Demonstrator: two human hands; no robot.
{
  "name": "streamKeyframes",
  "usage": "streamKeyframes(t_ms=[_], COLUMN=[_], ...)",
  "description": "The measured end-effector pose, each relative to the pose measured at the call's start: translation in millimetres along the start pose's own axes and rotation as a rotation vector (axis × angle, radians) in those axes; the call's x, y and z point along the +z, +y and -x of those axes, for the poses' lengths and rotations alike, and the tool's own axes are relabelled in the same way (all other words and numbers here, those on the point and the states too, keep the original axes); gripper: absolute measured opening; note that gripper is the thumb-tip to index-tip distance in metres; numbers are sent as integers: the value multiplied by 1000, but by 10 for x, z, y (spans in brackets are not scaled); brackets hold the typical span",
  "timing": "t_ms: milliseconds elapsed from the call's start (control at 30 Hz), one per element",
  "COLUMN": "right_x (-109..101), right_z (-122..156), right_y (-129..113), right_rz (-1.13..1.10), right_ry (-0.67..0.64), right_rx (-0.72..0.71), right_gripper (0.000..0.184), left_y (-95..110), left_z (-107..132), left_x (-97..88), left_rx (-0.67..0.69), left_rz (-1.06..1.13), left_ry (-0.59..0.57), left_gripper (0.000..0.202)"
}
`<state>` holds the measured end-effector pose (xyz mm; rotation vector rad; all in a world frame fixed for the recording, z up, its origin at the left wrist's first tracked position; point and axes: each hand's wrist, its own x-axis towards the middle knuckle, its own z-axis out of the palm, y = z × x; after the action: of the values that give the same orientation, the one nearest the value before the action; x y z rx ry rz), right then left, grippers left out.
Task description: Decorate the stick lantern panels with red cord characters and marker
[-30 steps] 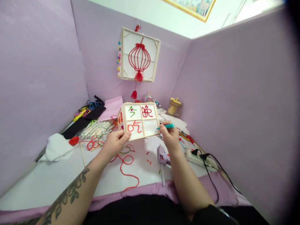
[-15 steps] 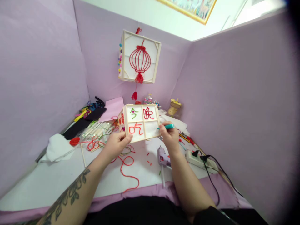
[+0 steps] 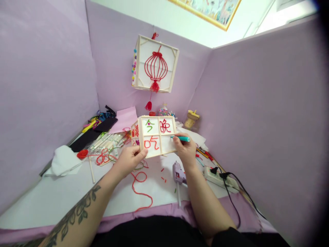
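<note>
My left hand (image 3: 132, 158) grips the lower left corner of a small box lantern (image 3: 159, 137) with a pale wooden frame and white panels, held above the table. Its front is split into four panes; three carry characters in green, dark red and orange-red, and the lower right pane is blank. On its left side are more red and purple characters. In my right hand (image 3: 185, 151) is a teal marker (image 3: 183, 139), pinched between thumb and fingers. The marker's tip points at the blank pane; whether it touches cannot be made out.
A purple glue gun (image 3: 178, 173) lies below the lantern, beside red yarn (image 3: 140, 193). A white power strip (image 3: 221, 178) with black cables is at right. Bagged sticks (image 3: 108, 142) and a white cloth (image 3: 63, 163) lie left. A larger lantern (image 3: 156, 65) hangs behind.
The marker's tip has moved left, further over the lower right pane. The lantern sits slightly further right in view, as does the hanging lantern behind it.
</note>
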<state>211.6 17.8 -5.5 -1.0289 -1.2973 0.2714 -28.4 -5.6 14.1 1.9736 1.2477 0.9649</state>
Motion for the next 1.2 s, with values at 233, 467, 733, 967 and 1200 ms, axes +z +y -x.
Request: streamKeyframes(t_ms=[233, 467, 733, 967, 1200], right_x=[1, -13, -82, -91, -281], right_z=[8, 25, -8, -49, -146], right_y=[-77, -88, -71, -52, -61], right_rz=[16, -9, 72, -271, -659], right_ry=[-50, -151, -293, -175, 243], right_rx=[-25, -16, -59, 149, 297], right_gripper=[19, 22, 20, 15, 19], left_y=[-14, -13, 13, -2, -61], left_z=[5, 8, 5, -1, -24], left_x=[7, 6, -7, -1, -42], left_rx=[15, 9, -15, -18, -33], left_rz=[20, 28, 27, 21, 13], left_ry=[5, 5, 32, 31, 55], left_gripper=[47, 46, 48, 47, 45])
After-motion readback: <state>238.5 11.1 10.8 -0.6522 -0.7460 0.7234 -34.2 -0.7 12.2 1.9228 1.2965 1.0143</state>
